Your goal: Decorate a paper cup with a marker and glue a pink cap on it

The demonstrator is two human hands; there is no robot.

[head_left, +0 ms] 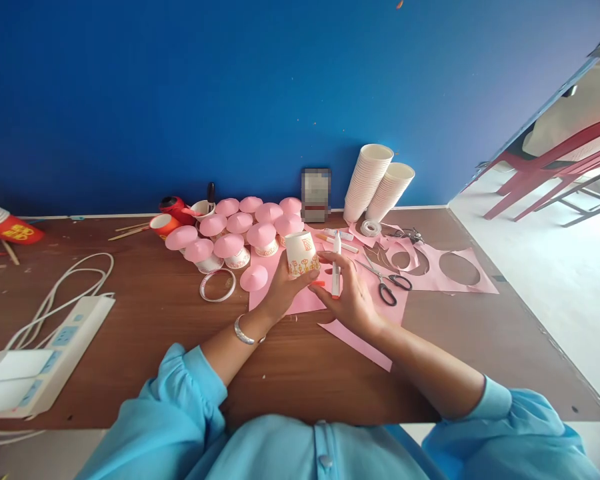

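An upside-down white paper cup with orange flowers and a small window grid drawn on it is in my left hand, fingers wrapped round its side. Close beside it, my right hand grips a white marker that stands nearly upright. A small orange cap shows between the two hands; which fingers hold it I cannot tell. Left of the cup lies a loose pink paper cone. Behind it, several decorated cups wear pink cone roofs.
Scissors lie on pink paper at the right, near cut-out pink sheets and a tape roll. Tall cup stacks stand by the wall. A tape ring and a power strip are to the left.
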